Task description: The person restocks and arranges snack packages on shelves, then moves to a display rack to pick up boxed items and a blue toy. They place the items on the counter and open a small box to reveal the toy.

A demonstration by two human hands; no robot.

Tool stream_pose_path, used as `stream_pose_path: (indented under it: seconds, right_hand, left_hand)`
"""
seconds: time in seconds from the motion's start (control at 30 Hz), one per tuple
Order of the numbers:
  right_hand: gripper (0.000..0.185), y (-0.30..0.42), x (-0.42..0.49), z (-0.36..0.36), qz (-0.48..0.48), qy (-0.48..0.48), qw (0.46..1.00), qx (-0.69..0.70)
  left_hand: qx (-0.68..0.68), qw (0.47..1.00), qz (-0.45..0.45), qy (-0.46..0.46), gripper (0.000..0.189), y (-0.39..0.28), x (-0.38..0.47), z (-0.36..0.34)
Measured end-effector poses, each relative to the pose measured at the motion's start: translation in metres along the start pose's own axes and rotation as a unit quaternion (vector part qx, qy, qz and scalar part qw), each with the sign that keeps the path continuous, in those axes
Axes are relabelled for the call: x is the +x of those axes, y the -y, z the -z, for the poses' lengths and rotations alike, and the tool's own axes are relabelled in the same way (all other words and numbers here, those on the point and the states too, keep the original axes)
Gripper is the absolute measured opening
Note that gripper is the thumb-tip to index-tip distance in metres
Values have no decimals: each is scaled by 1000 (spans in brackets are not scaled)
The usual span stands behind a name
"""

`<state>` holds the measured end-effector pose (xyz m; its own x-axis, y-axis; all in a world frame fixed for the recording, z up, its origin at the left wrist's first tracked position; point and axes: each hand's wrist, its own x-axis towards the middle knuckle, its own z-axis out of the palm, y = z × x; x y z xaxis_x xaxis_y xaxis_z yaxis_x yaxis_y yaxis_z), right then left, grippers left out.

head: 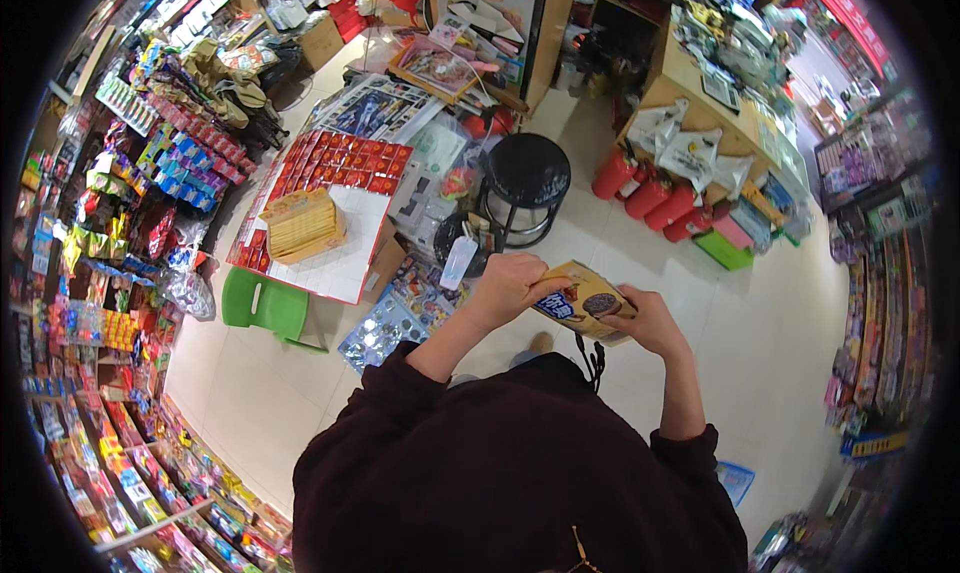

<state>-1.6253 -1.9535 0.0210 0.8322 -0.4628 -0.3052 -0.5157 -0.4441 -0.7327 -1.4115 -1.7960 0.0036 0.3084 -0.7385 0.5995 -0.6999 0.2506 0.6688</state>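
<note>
A yellow cardboard snack box (pixel 576 303) with a printed picture of a dark cookie is held in front of my body, above the tiled floor. My left hand (pixel 506 291) grips its left end, thumb across the printed side. At the opposite end my right hand (pixel 651 322) pinches the box between thumb and fingers. Whether anything is inside it cannot be seen. To the left, an open display box (pixel 304 226) packed with thin yellow packets rests on a white board (pixel 352 220) that carries rows of red packets (pixel 345 160).
A round black stool (pixel 528 171) stands ahead, near a wooden counter (pixel 686 77) with several red fire extinguishers (pixel 649 198) before it. A green plastic chair (pixel 266 306) is beside the board. Shelves of packaged goods (pixel 112 453) line the left.
</note>
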Motion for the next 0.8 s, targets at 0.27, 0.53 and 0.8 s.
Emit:
stream_pose_path:
  seconds: [0.27,0.53,0.8]
  right_hand:
    - [18,-38,106,96,147,7,989,23]
    - [26,-58,249,180,109,160,981,-24]
    - [29,-38,381,234,190,226,955,-26]
  left_hand:
    - [69,991,91,-63,34,37,104,-46]
    - [80,940,293,-156,26,131,164,-46]
    - [158,849,435,-256,37,241,235,-49]
